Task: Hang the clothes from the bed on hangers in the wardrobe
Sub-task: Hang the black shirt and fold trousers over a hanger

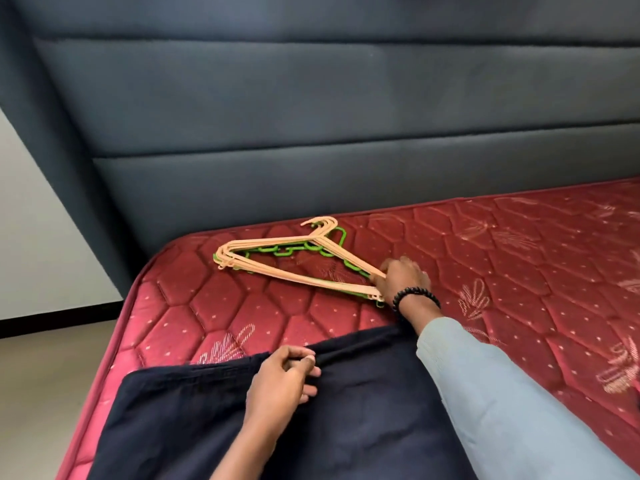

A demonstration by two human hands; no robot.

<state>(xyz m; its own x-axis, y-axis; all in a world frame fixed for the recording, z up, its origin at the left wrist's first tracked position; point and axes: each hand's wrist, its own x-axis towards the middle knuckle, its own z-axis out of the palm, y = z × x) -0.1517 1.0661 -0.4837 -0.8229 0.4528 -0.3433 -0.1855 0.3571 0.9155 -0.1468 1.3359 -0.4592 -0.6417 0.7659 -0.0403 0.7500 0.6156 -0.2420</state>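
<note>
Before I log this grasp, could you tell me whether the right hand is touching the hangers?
Touching. The head view shows the right hand with its fingers curled onto the end of the peach hangers.

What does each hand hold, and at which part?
The right hand grips the stacked beige hangers at one shoulder corner. The left hand pinches the dark navy garment at its top edge.

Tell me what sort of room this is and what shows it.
Most likely a bedroom. A red quilted mattress lies bare against a dark padded headboard. On it sit a stack of hangers, which the right hand grips, and a dark garment, which the left hand pinches.
</note>
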